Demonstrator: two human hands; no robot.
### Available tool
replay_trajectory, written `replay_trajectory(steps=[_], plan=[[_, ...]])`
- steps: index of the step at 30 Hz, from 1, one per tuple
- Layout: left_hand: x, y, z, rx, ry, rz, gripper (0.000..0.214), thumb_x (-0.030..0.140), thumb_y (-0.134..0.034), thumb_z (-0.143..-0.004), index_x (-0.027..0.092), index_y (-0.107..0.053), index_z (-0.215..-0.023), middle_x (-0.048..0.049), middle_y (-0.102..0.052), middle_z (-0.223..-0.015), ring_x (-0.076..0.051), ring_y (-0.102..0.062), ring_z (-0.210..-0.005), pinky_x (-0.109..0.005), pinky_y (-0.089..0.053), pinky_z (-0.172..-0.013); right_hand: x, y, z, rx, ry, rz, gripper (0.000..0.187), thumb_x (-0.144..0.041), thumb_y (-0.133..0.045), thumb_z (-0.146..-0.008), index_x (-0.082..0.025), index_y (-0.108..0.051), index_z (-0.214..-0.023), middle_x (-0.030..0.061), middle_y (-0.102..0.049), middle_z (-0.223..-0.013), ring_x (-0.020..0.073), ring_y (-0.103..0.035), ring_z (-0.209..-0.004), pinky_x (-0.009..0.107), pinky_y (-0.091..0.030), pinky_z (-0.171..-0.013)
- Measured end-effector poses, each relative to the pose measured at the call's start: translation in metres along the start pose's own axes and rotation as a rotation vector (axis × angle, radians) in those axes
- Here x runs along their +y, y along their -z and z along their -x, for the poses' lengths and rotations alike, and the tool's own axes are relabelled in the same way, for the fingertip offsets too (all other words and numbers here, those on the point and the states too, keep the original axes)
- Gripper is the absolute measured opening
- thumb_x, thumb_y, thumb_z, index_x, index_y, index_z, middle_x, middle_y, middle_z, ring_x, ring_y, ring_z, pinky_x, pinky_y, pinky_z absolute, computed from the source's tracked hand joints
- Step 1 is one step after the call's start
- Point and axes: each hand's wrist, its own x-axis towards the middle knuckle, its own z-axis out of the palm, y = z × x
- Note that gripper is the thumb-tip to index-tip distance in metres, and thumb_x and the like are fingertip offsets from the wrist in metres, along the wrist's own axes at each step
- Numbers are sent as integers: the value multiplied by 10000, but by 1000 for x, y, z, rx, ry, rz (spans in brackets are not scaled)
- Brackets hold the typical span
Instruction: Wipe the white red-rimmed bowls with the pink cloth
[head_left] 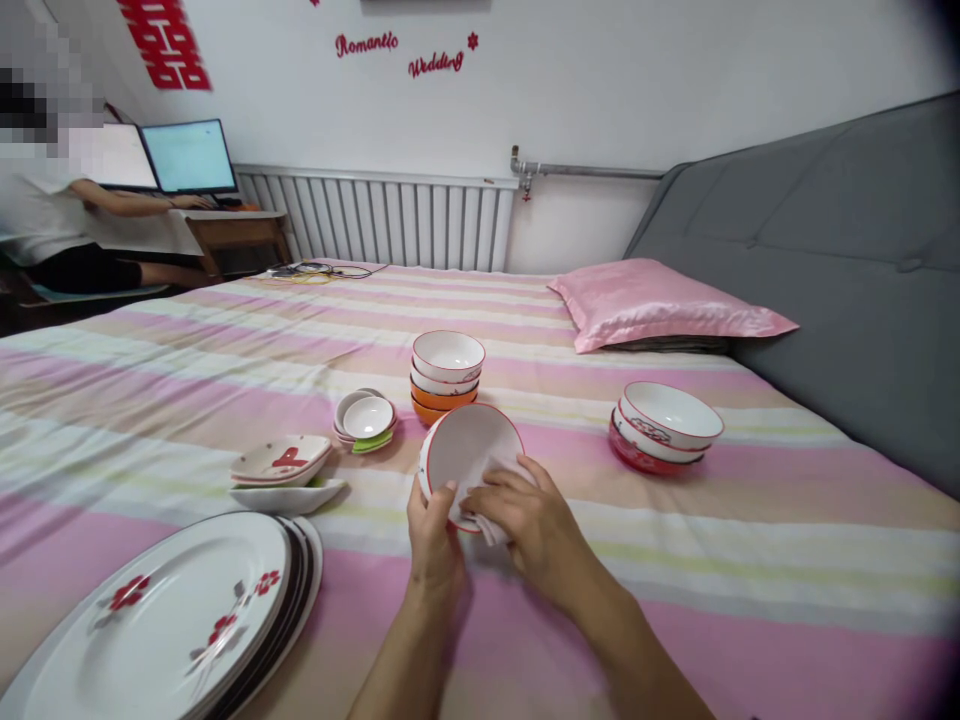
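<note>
A white bowl [469,440] with a red rim is tilted so that its inside faces me. My left hand [435,535] grips its lower left side, thumb over the rim. Against the inner right wall, my right hand [525,510] presses a pale cloth [491,528], fingers bent over it. Just behind the held bowl stands a stack of bowls [448,355], white above and orange below. Small dishes [367,417] are piled to its left. Over on the right is another stack of bowls [671,412], with a red one at the bottom.
At the front left lies a stack of large plates [180,600] with red flowers; behind it are stacked oblong dishes [281,460]. A pink pillow [667,300] rests by the grey headboard [817,220]. Cables [322,270] lie at the bed's far edge. Another person [45,220] sits at a desk.
</note>
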Motion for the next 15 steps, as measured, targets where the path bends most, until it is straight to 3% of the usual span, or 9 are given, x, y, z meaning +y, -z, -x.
replay_trajectory(steps=[3,6,8,11,13,15], plan=[[0,2,-3,-13,-17,-45,498,302,-677,-646,152,-537,-1099,-60,-639,-939,-188,-609,-823,-286,-477,-736,2,23,6,-29,-43,-83,535,43,-452,-721,-318,-637,-1070,-26,-683,-1112,188,-533,-1174,478,-208,-1094],[3,4,-3,18,-25,-158,475,284,-653,-660,155,-539,-1102,-46,-628,-918,-182,-595,-820,-266,-464,-704,9,40,11,18,-120,-242,388,-81,-511,-793,-299,-634,-1089,9,-680,-1118,205,-585,-1102,449,-346,-1034],[5,4,-2,45,-5,-229,462,284,-638,-667,156,-545,-1101,-38,-623,-899,-179,-587,-814,-252,-453,-677,19,44,12,185,-252,-401,366,-191,-510,-845,-278,-565,-1197,49,-633,-1207,213,-588,-1103,408,-430,-969],[6,4,0,33,55,-296,464,294,-628,-656,158,-556,-1094,-47,-631,-929,-195,-590,-842,-261,-458,-672,34,42,12,540,-426,-550,383,-339,-520,-874,-276,-502,-1251,66,-565,-1296,225,-537,-1180,419,-398,-1018],[5,4,1,-15,92,-335,461,302,-630,-650,163,-569,-1086,-55,-643,-947,-211,-596,-856,-276,-466,-675,39,40,11,630,-448,-643,421,-394,-529,-873,-284,-474,-1276,66,-532,-1331,229,-506,-1216,427,-374,-1046],[0,5,0,-67,130,-373,474,315,-634,-642,161,-580,-1087,-62,-655,-930,-219,-602,-838,-289,-470,-667,38,40,10,636,-417,-698,457,-416,-519,-880,-298,-432,-1313,63,-503,-1358,228,-485,-1239,431,-363,-1060]])
